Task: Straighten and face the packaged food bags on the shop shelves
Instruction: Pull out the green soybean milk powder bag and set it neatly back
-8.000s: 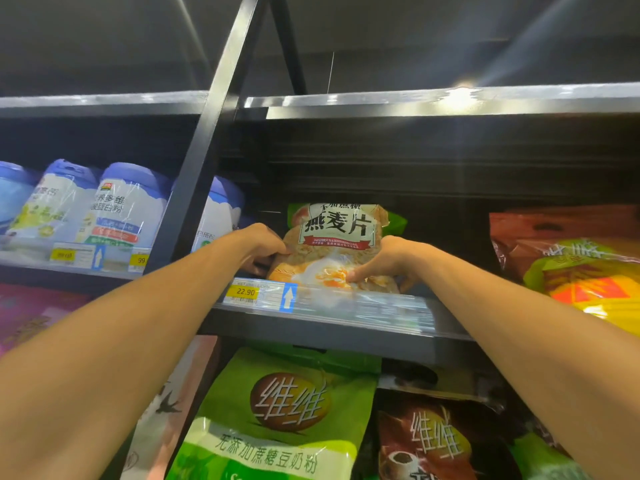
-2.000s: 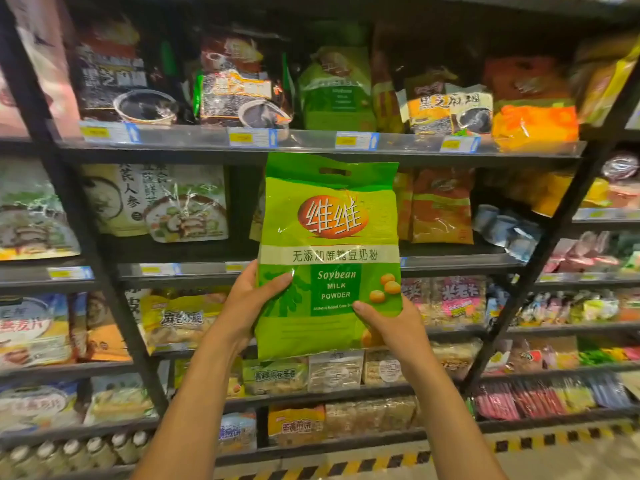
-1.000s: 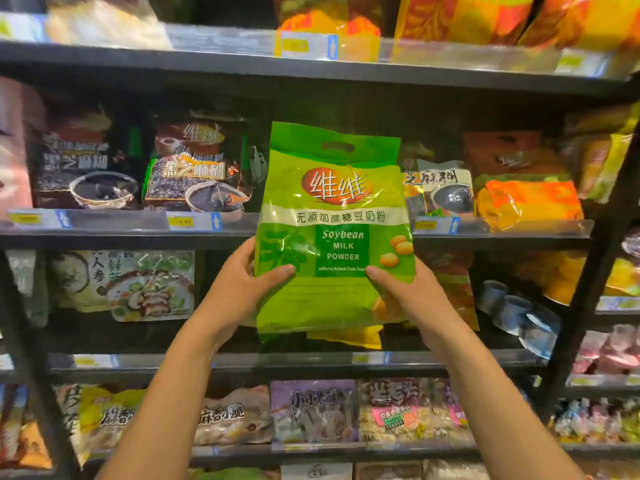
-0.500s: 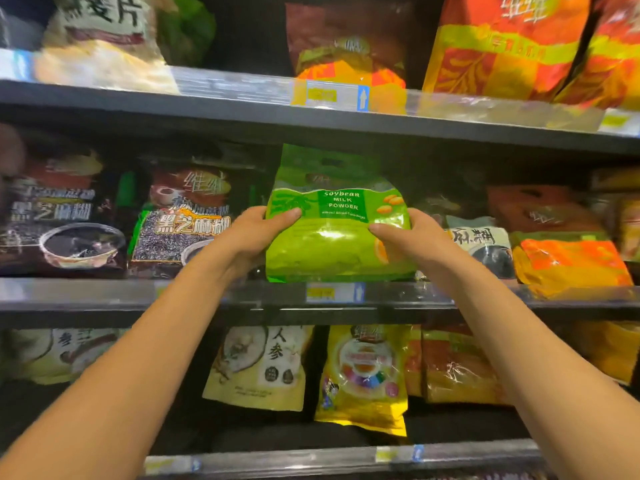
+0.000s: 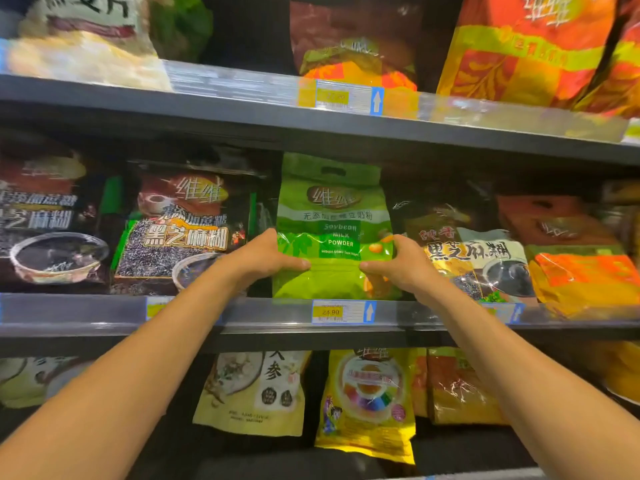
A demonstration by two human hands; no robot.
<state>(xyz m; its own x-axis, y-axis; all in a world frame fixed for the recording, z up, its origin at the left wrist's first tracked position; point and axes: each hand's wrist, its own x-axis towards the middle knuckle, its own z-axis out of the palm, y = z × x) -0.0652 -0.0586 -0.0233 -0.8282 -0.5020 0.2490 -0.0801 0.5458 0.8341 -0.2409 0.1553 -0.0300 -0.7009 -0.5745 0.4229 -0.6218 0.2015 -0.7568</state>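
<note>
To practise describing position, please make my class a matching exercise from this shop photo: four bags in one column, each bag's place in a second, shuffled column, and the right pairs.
1. green soybean milk powder bag
2. dark bag with yellow lettering
3. yellow bag with colour wheel
4. orange leaf-print bag

A. top shelf, right side
B. one level down, under the price tag
C. middle shelf, gripped by left hand and right hand
D. middle shelf, just left of the green bag

Pairs: 1-C, 2-D, 3-B, 4-A
</note>
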